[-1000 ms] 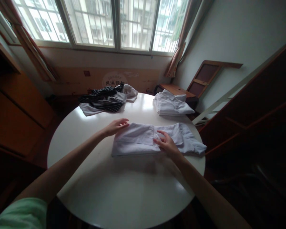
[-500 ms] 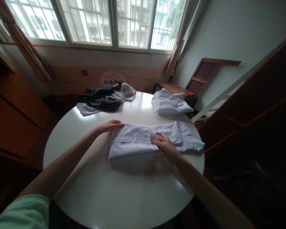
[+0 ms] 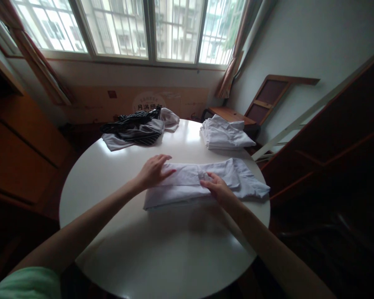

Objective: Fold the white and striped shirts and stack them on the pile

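Observation:
A pale folded shirt (image 3: 187, 182) lies across the right half of the round white table (image 3: 143, 249), one loose end reaching the table's right rim. My left hand (image 3: 152, 171) rests flat on the shirt's left part, fingers spread. My right hand (image 3: 216, 187) presses on the middle of the shirt, thumb and fingers pinching a fold of the cloth.
A stack of folded white shirts (image 3: 226, 135) sits at the table's far right. A heap of dark striped and grey clothes (image 3: 137, 128) lies at the far left. Beyond stand a window, a brown chair (image 3: 252, 110) and wooden furniture on both sides.
My left hand has slid from the shirt's upper left corner onto its top. The near edge has been folded up, making the bundle narrower. My right hand has stayed at the middle.

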Motion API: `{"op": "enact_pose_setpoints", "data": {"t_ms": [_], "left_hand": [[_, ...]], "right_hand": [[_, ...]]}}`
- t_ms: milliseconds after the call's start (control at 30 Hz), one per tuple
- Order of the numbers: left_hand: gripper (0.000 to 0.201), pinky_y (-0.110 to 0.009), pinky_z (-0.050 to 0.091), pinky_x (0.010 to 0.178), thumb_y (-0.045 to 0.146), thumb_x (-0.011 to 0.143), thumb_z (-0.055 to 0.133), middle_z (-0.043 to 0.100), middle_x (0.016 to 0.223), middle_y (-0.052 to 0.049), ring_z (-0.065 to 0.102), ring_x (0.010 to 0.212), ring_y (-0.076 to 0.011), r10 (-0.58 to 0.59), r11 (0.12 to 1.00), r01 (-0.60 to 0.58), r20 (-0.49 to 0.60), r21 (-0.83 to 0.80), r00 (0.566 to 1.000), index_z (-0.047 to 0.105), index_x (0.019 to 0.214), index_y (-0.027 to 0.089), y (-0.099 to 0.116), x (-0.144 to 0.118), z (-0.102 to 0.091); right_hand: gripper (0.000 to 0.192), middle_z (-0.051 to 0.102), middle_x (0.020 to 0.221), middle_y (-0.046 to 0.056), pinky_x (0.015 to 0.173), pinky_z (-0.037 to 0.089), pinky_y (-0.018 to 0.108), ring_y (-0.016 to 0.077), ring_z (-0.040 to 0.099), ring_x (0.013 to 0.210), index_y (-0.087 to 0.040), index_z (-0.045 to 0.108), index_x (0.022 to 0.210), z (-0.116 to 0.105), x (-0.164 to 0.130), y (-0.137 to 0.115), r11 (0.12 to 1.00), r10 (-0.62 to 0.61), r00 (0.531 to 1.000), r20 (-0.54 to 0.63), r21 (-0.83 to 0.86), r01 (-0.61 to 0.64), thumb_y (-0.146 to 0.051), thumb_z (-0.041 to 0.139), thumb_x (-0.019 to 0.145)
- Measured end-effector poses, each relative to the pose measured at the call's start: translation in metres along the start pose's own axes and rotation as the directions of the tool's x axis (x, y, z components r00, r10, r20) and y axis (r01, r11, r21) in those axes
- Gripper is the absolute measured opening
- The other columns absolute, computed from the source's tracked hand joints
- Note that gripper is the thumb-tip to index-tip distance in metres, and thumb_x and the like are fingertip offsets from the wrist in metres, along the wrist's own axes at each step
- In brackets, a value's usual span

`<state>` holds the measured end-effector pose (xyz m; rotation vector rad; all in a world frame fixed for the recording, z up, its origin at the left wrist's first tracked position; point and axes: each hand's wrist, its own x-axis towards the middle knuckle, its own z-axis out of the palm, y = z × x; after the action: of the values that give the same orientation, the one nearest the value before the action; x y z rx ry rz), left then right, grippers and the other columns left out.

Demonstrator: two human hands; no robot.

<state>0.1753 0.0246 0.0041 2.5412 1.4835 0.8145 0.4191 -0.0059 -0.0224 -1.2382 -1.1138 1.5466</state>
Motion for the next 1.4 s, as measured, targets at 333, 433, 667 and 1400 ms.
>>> {"op": "enact_pose_setpoints", "data": {"t_ms": [333,433,667,1400], "left_hand": [[0.04,-0.036,0.041,0.091,0.033,0.081,0.042,0.057,0.115,-0.011,0.051,0.108,-0.023,-0.193,0.931,0.094,-0.257,-0.352,0.947,0.05,0.116,0.015,0.062,-0.018,-0.006],[0.031,-0.028,0.048,0.074,0.035,0.082,0.042,0.065,0.09,-0.006,0.059,0.084,-0.0179,-0.558,0.77,0.269,-0.406,-0.578,0.724,0.06,0.095,0.014,0.038,-0.026,-0.021],[0.028,-0.02,0.047,0.075,0.025,0.071,0.056,0.063,0.093,0.001,0.057,0.087,-0.0106,-0.969,0.23,-0.067,-0.235,-0.971,0.081,0.058,0.098,0.017,-0.004,-0.077,-0.04],[0.042,-0.032,0.042,0.092,0.035,0.077,0.044,0.059,0.111,-0.007,0.055,0.103,-0.0196,-0.986,0.115,-0.117,-0.127,-0.987,0.109,0.051,0.113,0.014,-0.021,-0.11,-0.041]], "right_hand": [[0.049,0.063,0.094,0.003,0.075,0.049,0.03,0.0161,0.062,0.084,-0.02,0.046,0.109,0.057,-0.006,-0.066,0.956,-0.27,0.928,0.255,0.183,0.228,-0.03,0.067,0.065],[0.049,0.063,0.1,0.005,0.079,0.048,0.034,0.0165,0.062,0.087,-0.021,0.04,0.118,0.069,-0.004,-0.068,0.926,-0.378,0.878,0.294,0.12,0.358,-0.035,0.058,0.074],[0.024,0.063,0.101,0.011,0.082,0.045,0.037,0.0186,0.059,0.091,-0.015,0.055,0.102,0.081,0.01,-0.018,0.63,-0.427,0.792,0.437,-0.484,0.607,-0.021,0.047,0.08],[0.043,0.037,0.134,0.018,0.103,0.023,0.043,0.0249,0.029,0.127,-0.007,0.04,0.125,0.161,0.02,0.014,0.066,-0.382,0.677,0.628,-0.713,0.698,-0.028,0.037,0.087]]}}
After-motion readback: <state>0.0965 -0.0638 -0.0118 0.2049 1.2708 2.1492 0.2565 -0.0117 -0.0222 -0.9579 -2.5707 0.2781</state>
